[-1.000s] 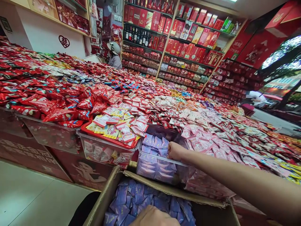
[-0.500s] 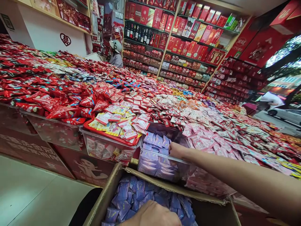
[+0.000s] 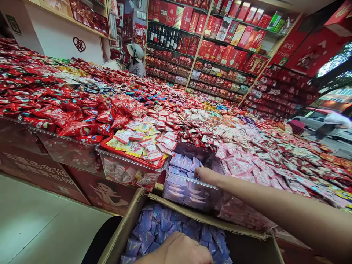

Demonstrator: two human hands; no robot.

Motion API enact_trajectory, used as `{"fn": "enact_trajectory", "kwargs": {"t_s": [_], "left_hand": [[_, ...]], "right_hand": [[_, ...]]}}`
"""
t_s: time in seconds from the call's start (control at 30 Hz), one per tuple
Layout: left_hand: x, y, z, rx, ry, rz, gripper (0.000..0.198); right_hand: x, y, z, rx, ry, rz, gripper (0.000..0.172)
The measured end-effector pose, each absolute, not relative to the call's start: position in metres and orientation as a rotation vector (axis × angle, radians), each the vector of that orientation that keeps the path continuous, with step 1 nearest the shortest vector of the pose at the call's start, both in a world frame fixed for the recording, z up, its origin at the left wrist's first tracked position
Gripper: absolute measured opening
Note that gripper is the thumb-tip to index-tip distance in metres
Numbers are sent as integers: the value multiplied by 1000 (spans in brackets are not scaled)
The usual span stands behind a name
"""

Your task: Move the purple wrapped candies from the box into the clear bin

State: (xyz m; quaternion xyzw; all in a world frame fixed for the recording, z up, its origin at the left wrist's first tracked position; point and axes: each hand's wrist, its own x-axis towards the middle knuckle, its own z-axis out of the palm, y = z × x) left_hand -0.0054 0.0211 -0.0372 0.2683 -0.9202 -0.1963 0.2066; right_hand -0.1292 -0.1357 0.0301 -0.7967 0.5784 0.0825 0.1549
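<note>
Fig.: R hand (image 3: 206, 176) edges down to purple sachets (image 3: 180, 161) in clear plastic bin (image 3: 192, 200), grip curled, hold unclear; L hand (image 3: 176, 250) sits low over more sachets (image 3: 165, 223) in cardboard carton (image 3: 209, 220), grip indeterminate.

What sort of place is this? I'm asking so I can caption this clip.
Probably a shop selling wrapped sweets and gift goods, perhaps for weddings. A long counter is heaped with small wrapped packets, shelves hold red gift boxes and wine bottles, and a red double-happiness emblem hangs on the wall.
</note>
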Motion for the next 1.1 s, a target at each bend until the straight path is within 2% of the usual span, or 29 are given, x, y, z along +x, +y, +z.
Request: {"fn": "enact_trajectory", "kwargs": {"t_s": [0.1, 0.27, 0.47, 0.67, 0.9, 1.0, 1.1], "left_hand": [[-5, 21, -36, 746, -2575, -540, 29], [-5, 20, -32, 795, -2620, -579, 26], [-6, 22, -32, 809, -2623, -584, 25], [-6, 17, -29, 841, -2678, -623, 23], [-6, 16, -28, 957, -2619, -760, 26], [-2, 15, -24, 997, -2342, -1004, 23], [2, 11, -19, 900, -1922, -1375, 30]], "right_hand": [[-127, -135, 28, -2311, 1609, 304, 25], [-124, -136, 41, -2407, 1602, 390, 10], [-120, -157, 69, -2564, 1719, 519, 14], [-118, -162, 55, -2591, 1668, 718, 17], [-119, -165, 38, -2648, 1648, 588, 20], [-121, -159, 57, -2692, 1647, 395, 20], [-131, -127, 93, -2743, 1624, 67, 19]]}}
